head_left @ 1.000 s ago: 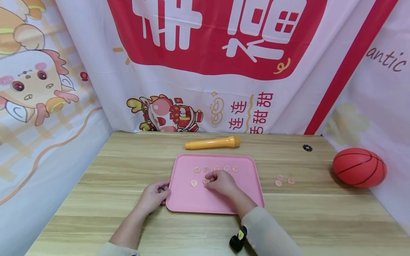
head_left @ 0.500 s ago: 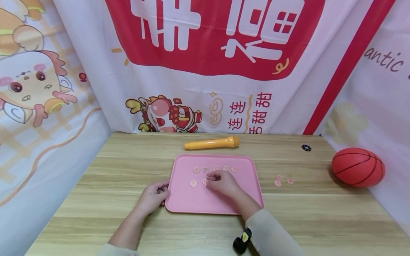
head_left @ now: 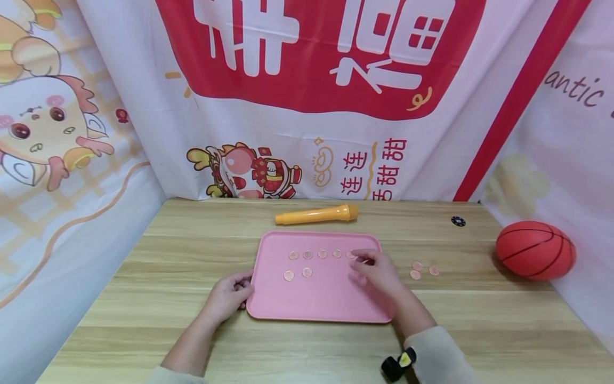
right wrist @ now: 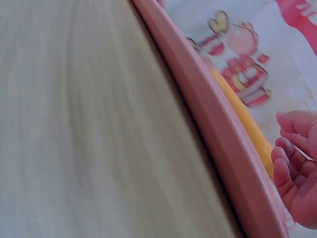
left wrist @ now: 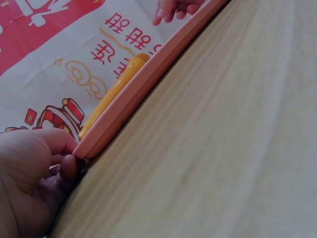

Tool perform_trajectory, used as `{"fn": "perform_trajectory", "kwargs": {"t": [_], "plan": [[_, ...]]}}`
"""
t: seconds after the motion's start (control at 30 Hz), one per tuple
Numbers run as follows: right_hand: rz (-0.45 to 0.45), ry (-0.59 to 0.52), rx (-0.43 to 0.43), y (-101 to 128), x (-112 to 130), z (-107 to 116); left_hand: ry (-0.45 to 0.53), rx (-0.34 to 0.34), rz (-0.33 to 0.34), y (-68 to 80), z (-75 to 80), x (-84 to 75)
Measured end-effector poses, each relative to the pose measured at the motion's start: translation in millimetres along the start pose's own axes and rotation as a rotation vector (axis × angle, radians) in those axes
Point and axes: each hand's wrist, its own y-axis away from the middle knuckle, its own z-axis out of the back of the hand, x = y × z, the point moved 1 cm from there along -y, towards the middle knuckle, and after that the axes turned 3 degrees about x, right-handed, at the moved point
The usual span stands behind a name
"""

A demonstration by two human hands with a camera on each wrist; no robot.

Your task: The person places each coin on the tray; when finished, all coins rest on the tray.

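A pink tray [head_left: 331,304] lies in the middle of the wooden table. On it are a row of small copper coins [head_left: 322,254] and two more coins [head_left: 289,275] below the row. My left hand [head_left: 240,292] grips the tray's left edge, thumb on the rim [left wrist: 138,94] and fingers [left wrist: 67,171] curled under it. My right hand [head_left: 366,262] hovers over the tray's right part, next to the row's last coin. Its fingers [right wrist: 290,166] are loosely curled and nothing shows in them. Three loose coins [head_left: 416,274] lie on the table right of the tray.
An orange toy microphone [head_left: 316,214] lies just behind the tray. A black chip [head_left: 458,221] sits at the back right, and an orange basketball [head_left: 534,250] rests against the right cloth wall. Printed cloth walls close the table on three sides.
My right hand has left the second row of coins and moved right across the tray. A second coin now shows in that row. The left hand has not moved.
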Motion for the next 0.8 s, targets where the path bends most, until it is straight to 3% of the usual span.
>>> {"fn": "perform_trajectory", "kwargs": {"t": [0.2, 0.43, 0.8], "plan": [[-0.087, -0.060, -0.065, 11.0, -14.8, 38.2, -0.002, 0.000, 0.002, -0.8, -0.2, 0.7], [-0.087, 0.083, -0.105, 19.5, -37.0, 76.8, -0.002, 0.003, 0.000, -1.7, -0.3, 1.5], [-0.238, -0.020, -0.136, 31.6, -58.0, 109.5, -0.011, 0.001, 0.003, -1.3, 0.1, 0.6]]}}
